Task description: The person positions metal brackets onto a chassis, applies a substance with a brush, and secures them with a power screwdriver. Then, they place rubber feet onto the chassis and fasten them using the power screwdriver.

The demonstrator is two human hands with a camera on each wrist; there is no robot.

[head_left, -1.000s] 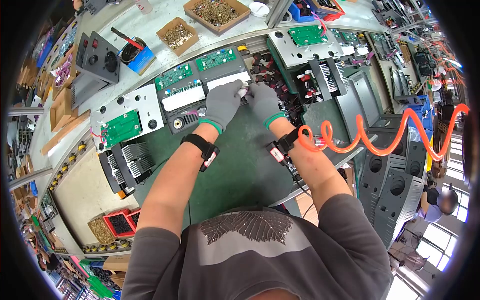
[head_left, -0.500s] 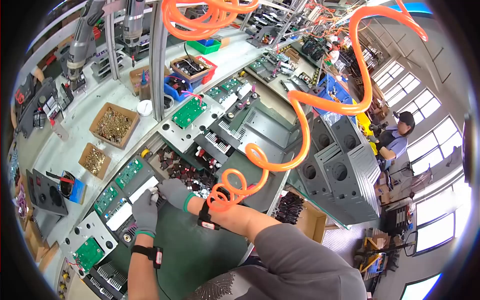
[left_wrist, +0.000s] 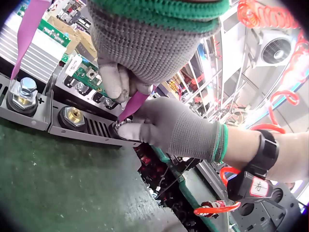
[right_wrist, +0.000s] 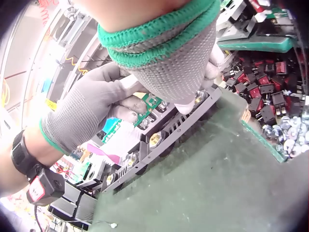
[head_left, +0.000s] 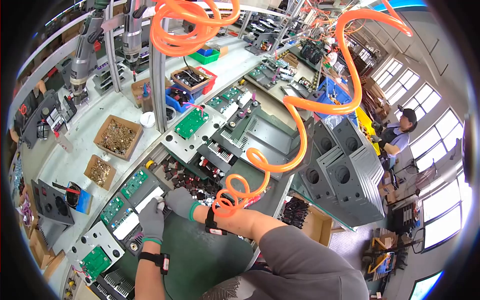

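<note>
My gloved left hand (head_left: pixel 151 220) is over the front end of a dark grey metal chassis (head_left: pixel 145 192) with a green circuit board (head_left: pixel 135 184). In the left wrist view, the curled fingers of this hand hold a purple flat strip (left_wrist: pixel 135 104), whose lower end reaches a terminal at the chassis edge. My gloved right hand (left_wrist: pixel 178 123) comes in from the other side, its thumb and fingers pinched around the terminal bolt, which they mostly cover. Another terminal with a brass nut (left_wrist: pixel 74 116) shows beside them. A neighbouring terminal carries a hex bolt (left_wrist: pixel 28 86) and a second purple strip (right_wrist: pixel 104 153).
Black and red switches (right_wrist: pixel 263 87) and loose bolts (right_wrist: pixel 289 137) lie right of the chassis. Boxes of brass hardware (head_left: pixel 118 135) stand behind. An orange coiled hose (head_left: pixel 295 125) hangs across my right arm. Stacked grey housings (head_left: pixel 340 170) and another person (head_left: pixel 397 132) are at the right.
The head view has swung to the right, bringing the hanging tools, hose and other person into view. Both hands stay together at the same end of the chassis.
</note>
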